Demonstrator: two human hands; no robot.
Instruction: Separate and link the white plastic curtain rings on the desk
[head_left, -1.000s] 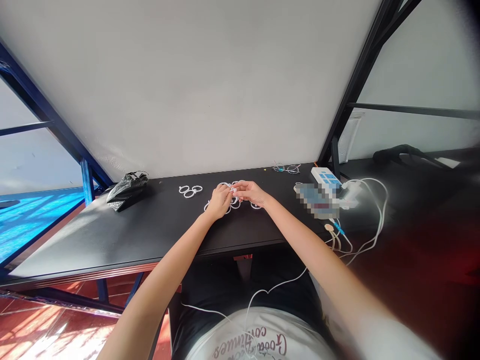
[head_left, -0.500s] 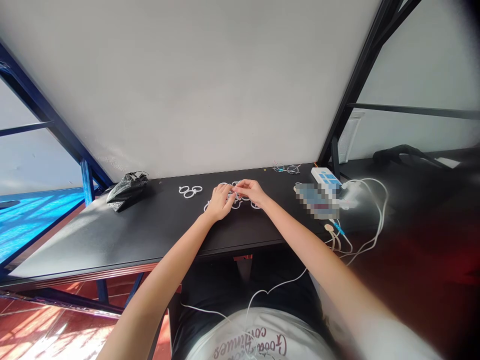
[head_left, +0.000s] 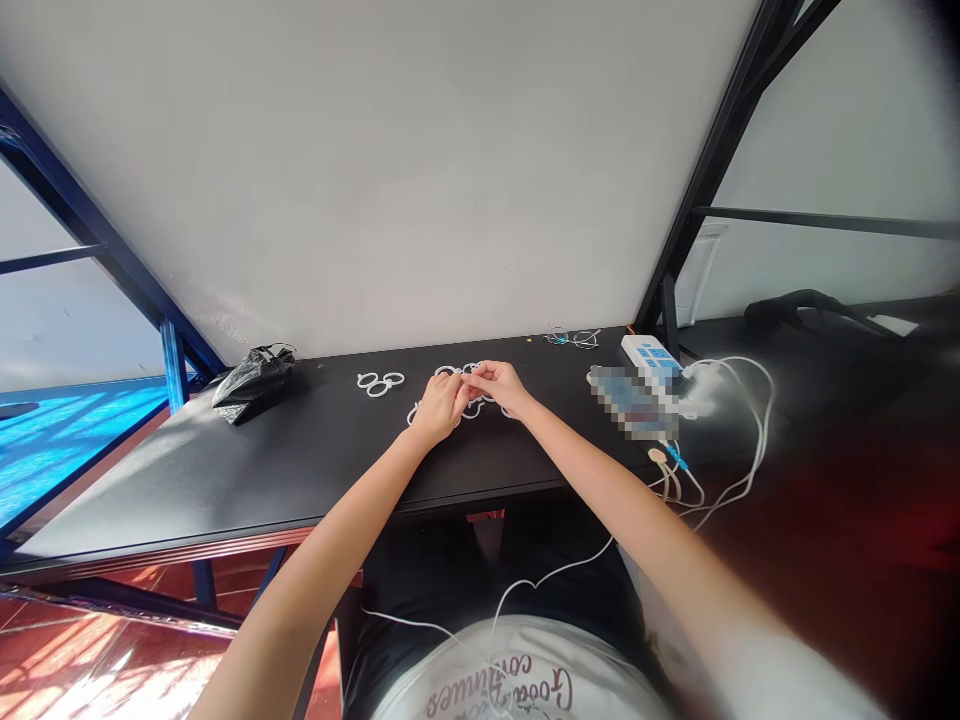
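Over a cluster of white rings [head_left: 472,409] on the black table, my two hands meet with their fingertips together. My left hand [head_left: 439,402] is closed, palm down, its thumb and fingers drawn in. From the other side my right hand [head_left: 499,385] pinches with thumb and index finger against the left fingertips. What sits between the fingers is hidden by them. Parts of several rings show around and beneath both hands. Left of them lies a separate group of three white rings [head_left: 381,384], touching one another.
A crumpled black plastic bag [head_left: 255,382] lies at the table's left. Eyeglasses [head_left: 574,338] rest near the wall. To the right are a white power strip [head_left: 651,360], a blurred-out phone [head_left: 634,402] and looping white cables [head_left: 765,430]. A white cord crosses my lap.
Both hands stay over the ring cluster. The right fingers have shifted slightly left, closer against the left fingertips. Everything else lies as before.
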